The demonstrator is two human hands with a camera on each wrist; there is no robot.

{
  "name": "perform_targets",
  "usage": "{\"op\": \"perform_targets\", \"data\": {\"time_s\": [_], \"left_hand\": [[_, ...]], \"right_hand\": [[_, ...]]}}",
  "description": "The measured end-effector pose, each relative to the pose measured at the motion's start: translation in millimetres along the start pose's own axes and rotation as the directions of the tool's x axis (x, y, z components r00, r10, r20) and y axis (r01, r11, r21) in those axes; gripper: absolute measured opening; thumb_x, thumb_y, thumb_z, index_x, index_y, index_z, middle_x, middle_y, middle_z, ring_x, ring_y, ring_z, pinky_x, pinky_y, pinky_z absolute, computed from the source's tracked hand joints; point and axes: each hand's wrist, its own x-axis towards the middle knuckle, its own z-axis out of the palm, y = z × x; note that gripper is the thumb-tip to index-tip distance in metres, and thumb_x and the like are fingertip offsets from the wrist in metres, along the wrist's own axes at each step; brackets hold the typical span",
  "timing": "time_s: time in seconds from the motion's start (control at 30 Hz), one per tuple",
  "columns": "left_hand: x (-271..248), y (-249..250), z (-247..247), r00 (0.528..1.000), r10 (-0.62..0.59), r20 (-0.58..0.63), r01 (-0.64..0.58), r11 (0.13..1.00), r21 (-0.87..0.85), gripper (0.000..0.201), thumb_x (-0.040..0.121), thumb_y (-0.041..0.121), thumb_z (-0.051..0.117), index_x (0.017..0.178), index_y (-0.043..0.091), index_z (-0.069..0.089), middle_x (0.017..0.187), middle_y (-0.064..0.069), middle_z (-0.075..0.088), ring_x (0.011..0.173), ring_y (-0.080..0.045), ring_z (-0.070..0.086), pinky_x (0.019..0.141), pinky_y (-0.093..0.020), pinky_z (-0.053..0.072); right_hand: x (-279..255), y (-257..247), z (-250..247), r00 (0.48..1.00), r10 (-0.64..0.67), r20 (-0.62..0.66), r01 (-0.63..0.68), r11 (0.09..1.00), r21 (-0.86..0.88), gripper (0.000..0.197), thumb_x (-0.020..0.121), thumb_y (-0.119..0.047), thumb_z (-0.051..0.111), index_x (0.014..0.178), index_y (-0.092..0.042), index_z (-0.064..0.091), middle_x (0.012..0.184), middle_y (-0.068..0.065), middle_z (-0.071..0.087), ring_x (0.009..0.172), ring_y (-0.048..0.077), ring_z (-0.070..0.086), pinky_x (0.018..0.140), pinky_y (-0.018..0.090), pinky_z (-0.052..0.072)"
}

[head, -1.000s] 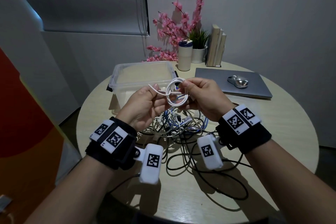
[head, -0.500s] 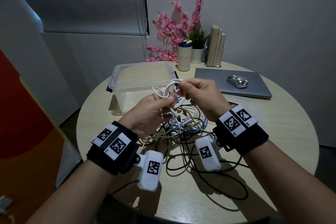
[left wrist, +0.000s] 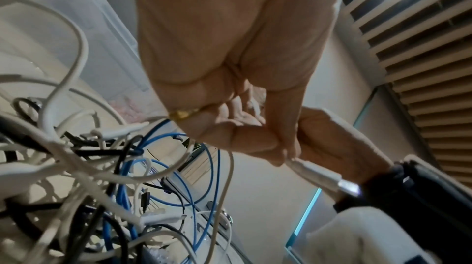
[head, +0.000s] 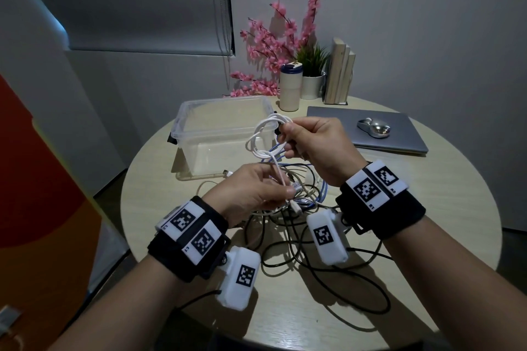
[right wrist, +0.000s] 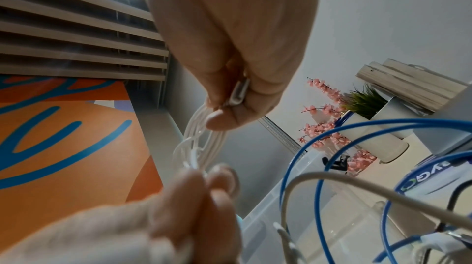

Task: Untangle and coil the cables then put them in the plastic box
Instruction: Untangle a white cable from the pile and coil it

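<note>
In the head view, the right hand [head: 316, 148], just above the centre of the frame, was closed around the top of a small coil of white cable [head: 263, 141], pinching the loops together at its fingertips. The left hand [head: 251, 191], lower and to the left of it, pinched the free tail of the same cable between thumb and fingers, and the tail ran up from there to the coil. Below and between the hands a tangle of cables [head: 302, 202], white, blue and black, lay on the round table [head: 427, 208]. The clear plastic box [head: 222, 128] stood open on the table behind the hands, left of centre. A closed laptop [head: 399, 137] lay at the right with a mouse [head: 373, 128] on top of it.

In the left wrist view, the left hand [left wrist: 242, 66] filled the upper centre, its fingers curled, with the white cable's plug [left wrist: 319, 175] sticking out below them at the lower right. The tangle of cables [left wrist: 102, 177] spread over the lower left.

In the right wrist view, the right hand [right wrist: 230, 46] at the top centre gripped the gathered loops of white cable [right wrist: 201, 139], which hung down to the left hand [right wrist: 178, 207] at the bottom. Blue cable [right wrist: 332, 147] looped at the right.
</note>
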Motion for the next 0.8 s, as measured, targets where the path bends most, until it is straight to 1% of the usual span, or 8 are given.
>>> {"op": "perform_targets", "data": {"time_s": [0.13,0.27,0.37,0.43,0.53,0.63,0.7,0.8], "left_hand": [[3,-5,0,0.999,-0.019,-0.041,0.024,0.994,0.109,0.015,0.077,-0.013,0.067,0.074,-0.002,0.058,0.062,-0.010,0.062,0.049,-0.011,0.060,0.048,-0.017,0.050],[8,-3,-9,0.977,0.047,-0.209,0.018,0.954,0.300,0.012,0.077,-0.004,0.072,0.079,-0.005,0.061,0.047,0.007,0.058,0.040,-0.006,0.051,0.040,-0.015,0.039],[7,-3,-9,0.976,-0.020,-0.217,0.042,0.994,0.099,0.008,0.087,-0.008,0.059,0.083,0.000,0.058,0.056,-0.006,0.059,0.039,-0.010,0.052,0.038,-0.017,0.044],[6,-1,-7,0.980,-0.017,-0.200,0.002,0.997,-0.076,0.011,0.090,-0.008,0.053,0.087,0.000,0.060,0.064,-0.009,0.063,0.049,-0.012,0.062,0.052,-0.019,0.055],[7,5,-10,0.983,0.011,-0.183,-0.071,0.945,-0.320,0.018,0.091,-0.010,0.046,0.097,-0.004,0.062,0.083,-0.016,0.066,0.065,-0.013,0.068,0.065,-0.019,0.056],[5,12,-15,0.982,0.037,-0.185,-0.103,0.928,-0.359,0.019,0.093,0.000,0.049,0.095,-0.001,0.067,0.089,-0.015,0.071,0.077,-0.015,0.068,0.068,-0.018,0.055],[3,16,-14,0.975,0.100,-0.200,-0.168,0.918,-0.359,0.013,0.090,-0.001,0.054,0.096,0.001,0.065,0.084,-0.011,0.073,0.074,-0.014,0.070,0.065,-0.019,0.058],[3,17,-17,0.954,0.172,-0.246,-0.249,0.911,-0.329,0.020,0.084,-0.008,0.056,0.099,0.004,0.055,0.078,-0.008,0.074,0.069,-0.013,0.071,0.058,-0.018,0.056]], "right_hand": [[-1,-6,-2,1.000,0.004,-0.002,-0.004,0.997,0.080,0.017,0.095,-0.004,0.051,0.085,0.002,0.065,0.074,0.012,0.061,0.054,0.012,0.054,0.055,0.019,0.051],[-1,-9,-5,1.000,0.015,0.020,-0.018,0.987,0.157,0.019,0.094,-0.004,0.051,0.082,-0.001,0.064,0.073,0.013,0.062,0.054,0.014,0.055,0.055,0.020,0.052],[0,-10,-5,0.998,0.033,0.046,-0.041,0.980,0.193,0.019,0.095,-0.006,0.049,0.084,-0.001,0.063,0.071,0.011,0.063,0.052,0.011,0.056,0.054,0.019,0.052],[0,-12,-7,0.996,0.056,0.074,-0.069,0.979,0.193,0.020,0.096,-0.007,0.048,0.083,0.000,0.062,0.067,0.007,0.064,0.050,0.009,0.055,0.052,0.018,0.051],[-1,-10,-8,0.989,0.092,0.112,-0.108,0.983,0.146,0.020,0.096,-0.007,0.048,0.084,0.001,0.061,0.062,0.004,0.065,0.048,0.009,0.054,0.049,0.018,0.050],[-2,-5,-10,0.983,0.130,0.130,-0.144,0.983,0.113,0.017,0.095,-0.006,0.050,0.086,0.003,0.062,0.062,0.006,0.065,0.048,0.009,0.055,0.048,0.018,0.050],[-3,-2,-9,0.980,0.149,0.134,-0.162,0.982,0.093,0.016,0.094,-0.005,0.051,0.090,0.006,0.062,0.065,0.009,0.064,0.049,0.011,0.054,0.047,0.018,0.049],[-2,1,-7,0.981,0.162,0.107,-0.169,0.984,0.056,0.016,0.093,-0.004,0.053,0.092,0.008,0.062,0.070,0.013,0.062,0.050,0.012,0.054,0.046,0.018,0.048]]}}
